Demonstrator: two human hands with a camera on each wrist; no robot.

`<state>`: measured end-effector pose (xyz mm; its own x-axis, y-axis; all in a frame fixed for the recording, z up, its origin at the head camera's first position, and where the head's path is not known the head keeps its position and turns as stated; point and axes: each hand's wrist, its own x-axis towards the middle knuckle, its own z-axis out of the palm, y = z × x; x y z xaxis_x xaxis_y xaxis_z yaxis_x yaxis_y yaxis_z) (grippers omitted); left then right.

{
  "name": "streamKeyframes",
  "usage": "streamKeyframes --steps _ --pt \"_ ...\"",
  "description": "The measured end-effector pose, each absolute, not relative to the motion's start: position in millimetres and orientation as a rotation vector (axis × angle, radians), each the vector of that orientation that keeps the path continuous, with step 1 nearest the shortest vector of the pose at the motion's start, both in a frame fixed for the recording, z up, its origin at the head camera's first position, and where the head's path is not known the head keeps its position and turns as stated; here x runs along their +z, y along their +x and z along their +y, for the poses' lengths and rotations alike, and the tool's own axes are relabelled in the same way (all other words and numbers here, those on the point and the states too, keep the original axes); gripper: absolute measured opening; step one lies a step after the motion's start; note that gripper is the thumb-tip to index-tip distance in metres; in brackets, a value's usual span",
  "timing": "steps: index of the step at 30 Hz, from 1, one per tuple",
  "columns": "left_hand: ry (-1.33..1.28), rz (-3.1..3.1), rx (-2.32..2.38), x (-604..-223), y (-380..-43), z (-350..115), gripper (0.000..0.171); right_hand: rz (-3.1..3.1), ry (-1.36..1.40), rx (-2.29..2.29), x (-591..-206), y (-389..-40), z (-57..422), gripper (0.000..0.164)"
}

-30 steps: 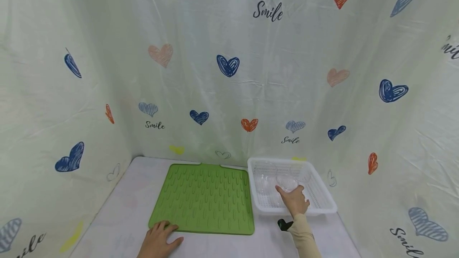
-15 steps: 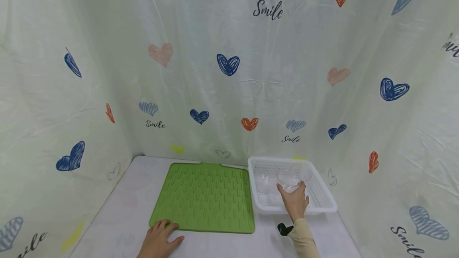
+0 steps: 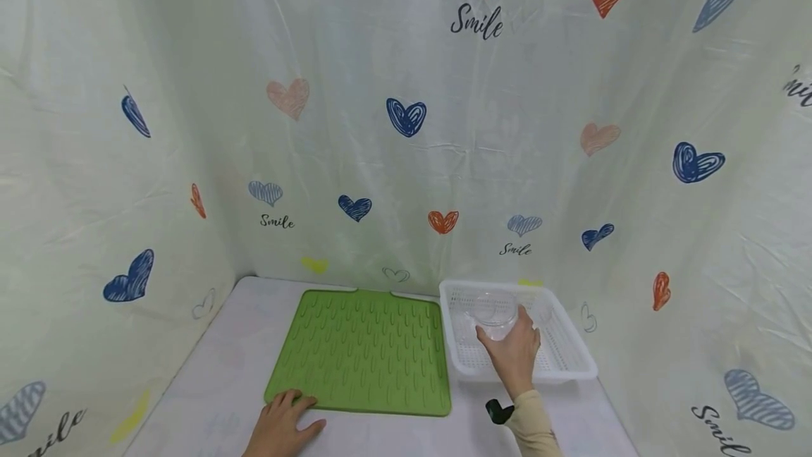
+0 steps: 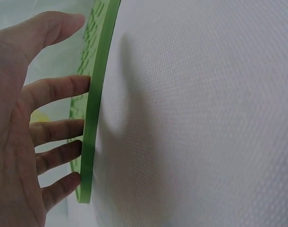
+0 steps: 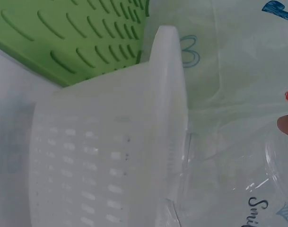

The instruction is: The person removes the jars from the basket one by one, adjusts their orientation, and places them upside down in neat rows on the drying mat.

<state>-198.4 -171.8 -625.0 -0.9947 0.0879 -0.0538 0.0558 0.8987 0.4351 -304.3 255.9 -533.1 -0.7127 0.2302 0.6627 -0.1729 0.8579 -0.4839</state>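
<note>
My right hand (image 3: 512,352) is over the white basket (image 3: 564,375) in the head view, gripping a clear bowl (image 3: 497,328) between thumb and fingers. In the right wrist view only a fingertip (image 5: 287,124) and the faint curved rim of the clear bowl (image 5: 274,165) show at the right edge. My left hand (image 3: 280,423) rests on the near left corner of a green ridged mat (image 3: 364,351). Its fingers lie spread and extended, tips touching the mat's edge (image 4: 91,142) in the left wrist view, thumb held apart.
The perforated basket stands right beside the mat on a white-covered table (image 3: 209,372). More clear pieces, hard to make out, seem to be in the basket. A curtain (image 3: 355,154) printed with hearts and "Smile" hangs behind and at both sides.
My right hand has risen with the clear bowl and shifted slightly left and away from me over the basket. My left hand stays on the mat.
</note>
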Motion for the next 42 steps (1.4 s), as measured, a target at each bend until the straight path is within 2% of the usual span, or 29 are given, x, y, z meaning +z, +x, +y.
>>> streamKeyframes --steps 26,34,42 --pt "0.12 3.003 0.701 -621.8 -196.7 -170.7 0.048 -2.245 0.528 0.225 -522.0 -278.4 186.2 0.103" --pt "0.093 2.947 0.777 -604.0 -201.8 -170.3 0.037 -2.249 0.623 0.153 -526.4 -271.6 163.7 0.104" --pt "0.113 2.858 1.017 -563.0 -220.8 -176.2 0.051 -2.271 0.687 0.075 -519.7 -267.8 148.7 0.106"
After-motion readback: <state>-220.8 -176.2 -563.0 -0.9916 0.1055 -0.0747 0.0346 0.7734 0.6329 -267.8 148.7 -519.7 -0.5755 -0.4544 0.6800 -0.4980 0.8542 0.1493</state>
